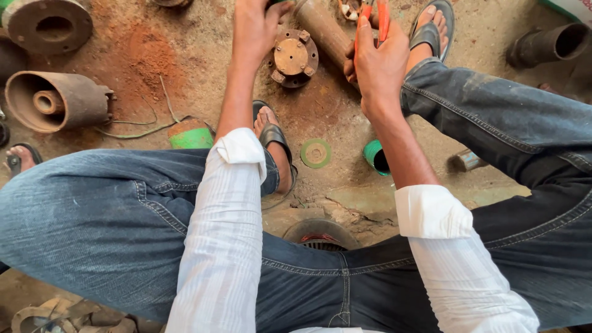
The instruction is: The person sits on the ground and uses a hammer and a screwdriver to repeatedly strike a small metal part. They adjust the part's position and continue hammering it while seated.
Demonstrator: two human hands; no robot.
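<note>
Rusty flanged coupling [295,57] sits on the dirt floor at top centre, between the two hands, its bolted round face turned up. Just right of it lies a rusty pipe shaft [323,28], angled toward the top edge.

Far left: a rusty round flange [48,24] in the top corner, and below it a rusted pump housing [54,100] lying on its side, open mouth facing left. A sandalled foot [18,158] peeks in at the left edge. A thin wire [148,126] trails across orange rust dust toward a green cap [190,135].

Left hand [251,29] reaches up past the coupling and touches its upper left edge; fingertips run out of the top of the view, so I cannot tell whether it grips anything. The left forearm crosses over the person's own sandalled foot [274,145].

Centre floor: a small green disc [316,152] lying flat, a green cup-shaped fitting [375,156] partly hidden behind the right forearm, and a dark round grille [320,235] half covered by the jeans.

Right hand [379,61] is closed around orange-handled pliers [375,15], handles up, jaws hidden by the hand against the pipe shaft. Beyond it, another sandalled foot [431,28]. Far right: a dark pipe elbow [546,44] and a short metal stub [465,161] by the knee.
</note>
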